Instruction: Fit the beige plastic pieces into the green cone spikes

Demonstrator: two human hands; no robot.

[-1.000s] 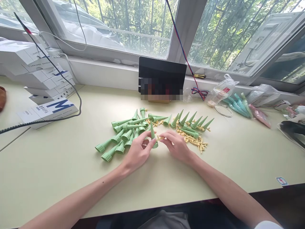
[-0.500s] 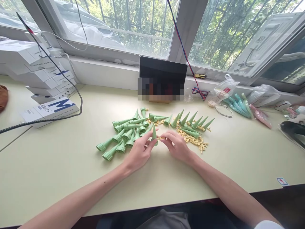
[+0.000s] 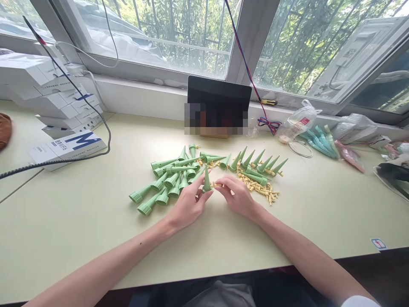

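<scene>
My left hand (image 3: 191, 200) is closed around a green plastic watering spike (image 3: 207, 180), its tip pointing up. Against the side of that spike, my right hand (image 3: 238, 195) pinches a small yellow valve (image 3: 217, 185); whether the valve is seated in the spike cannot be made out. Left of my hands lies a heap of loose green spikes (image 3: 172, 180) with wide open ends. Beyond my right hand a pile of yellow valves (image 3: 260, 190) is spread out, and several green spikes (image 3: 262, 163) with yellow valves on them stand in a row behind it.
A dark screen (image 3: 219, 96) leans at the windowsill, partly blurred out. White boxes (image 3: 68, 106) are stacked at the left, with a black cable (image 3: 108, 128) hanging across them. Plastic bags (image 3: 298, 121) and a bundled red-blue wire (image 3: 269, 124) lie at the back right.
The spike in my left hand has turned slightly and my left thumb has shifted lower on its base. My right hand stays nearly still with the valve.
</scene>
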